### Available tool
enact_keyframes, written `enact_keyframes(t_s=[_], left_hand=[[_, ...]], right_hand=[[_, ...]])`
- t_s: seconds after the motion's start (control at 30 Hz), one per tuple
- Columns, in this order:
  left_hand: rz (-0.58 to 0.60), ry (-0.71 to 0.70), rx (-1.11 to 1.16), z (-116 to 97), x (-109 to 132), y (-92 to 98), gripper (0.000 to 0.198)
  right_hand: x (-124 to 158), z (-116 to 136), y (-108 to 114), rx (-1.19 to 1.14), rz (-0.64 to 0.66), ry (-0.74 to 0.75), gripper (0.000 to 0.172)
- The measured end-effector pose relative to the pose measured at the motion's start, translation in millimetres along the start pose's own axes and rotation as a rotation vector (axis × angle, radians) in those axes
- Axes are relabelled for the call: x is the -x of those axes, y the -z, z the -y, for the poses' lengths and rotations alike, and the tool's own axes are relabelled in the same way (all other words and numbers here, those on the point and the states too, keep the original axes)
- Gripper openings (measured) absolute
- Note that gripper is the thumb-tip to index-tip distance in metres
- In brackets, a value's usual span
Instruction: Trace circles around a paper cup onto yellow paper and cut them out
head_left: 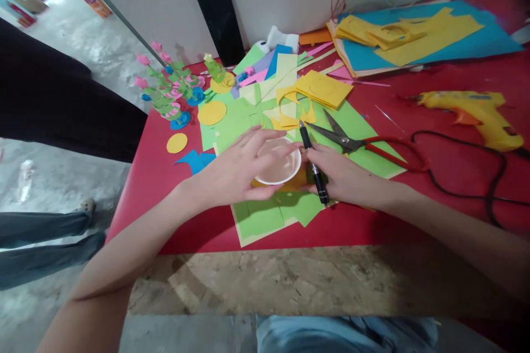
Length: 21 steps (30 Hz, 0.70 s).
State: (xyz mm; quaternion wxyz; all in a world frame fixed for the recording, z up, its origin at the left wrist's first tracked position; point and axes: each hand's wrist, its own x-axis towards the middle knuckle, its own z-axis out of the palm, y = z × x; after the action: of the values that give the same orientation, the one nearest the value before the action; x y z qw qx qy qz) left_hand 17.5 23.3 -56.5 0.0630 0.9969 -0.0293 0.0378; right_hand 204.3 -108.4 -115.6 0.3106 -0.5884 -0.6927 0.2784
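Observation:
A small white cup point(284, 172) stands in front of me with its opening towards me, and yellow paper point(297, 182) shows just below it. My left hand point(244, 162) is closed around the cup's left side, some fingers reaching over the rim. In my right hand point(331, 168), at the cup's right side, a black pen point(317, 174) is held between thumb and fingers, its tip pointing away from me. The right fingertips are partly hidden near the cup. Light green paper sheets point(265, 218) lie underneath.
Red-handled scissors point(345, 140) lie open right of the cup. A yellow glue gun point(476, 107) with a black cord is farther right. Paper flowers point(169, 88), yellow discs point(212, 113) and paper scraps lie at the left and back. A black phone-like slab point(217, 14) leans on the wall.

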Motion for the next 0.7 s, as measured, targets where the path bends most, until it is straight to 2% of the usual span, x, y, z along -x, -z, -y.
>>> enact_keyframes(t_s=[0.07,0.2,0.27,0.37,0.47,0.53,0.7], left_hand=[[0.008,-0.034,-0.043,0.4,-0.4,0.8,0.058],[0.044,-0.024,-0.048,1.8,-0.8,2.1,0.054],[0.041,-0.035,-0.032,2.3,-1.2,2.1,0.054],[0.039,-0.021,-0.002,2.1,-2.4,2.7,0.056],[0.082,0.012,0.033,1.8,-3.7,4.3,0.058],[0.101,0.012,0.058,2.5,-4.2,5.2,0.058],[0.143,0.033,0.115,6.2,-3.1,4.6,0.058]], right_hand=[[1.5,-0.5,3.4,-0.069,-0.034,-0.005,0.026],[2.8,-0.4,15.3,-0.292,-0.286,-0.120,0.011],[-0.6,0.4,21.3,-0.394,-0.359,-0.184,0.020],[-11.7,2.4,25.9,-0.518,-0.344,-0.254,0.033],[-25.2,4.2,24.1,-0.595,-0.286,-0.365,0.019],[-31.8,4.2,20.4,-0.611,-0.262,-0.382,0.011],[-36.2,-0.3,10.7,-0.704,-0.220,-0.354,0.010]])
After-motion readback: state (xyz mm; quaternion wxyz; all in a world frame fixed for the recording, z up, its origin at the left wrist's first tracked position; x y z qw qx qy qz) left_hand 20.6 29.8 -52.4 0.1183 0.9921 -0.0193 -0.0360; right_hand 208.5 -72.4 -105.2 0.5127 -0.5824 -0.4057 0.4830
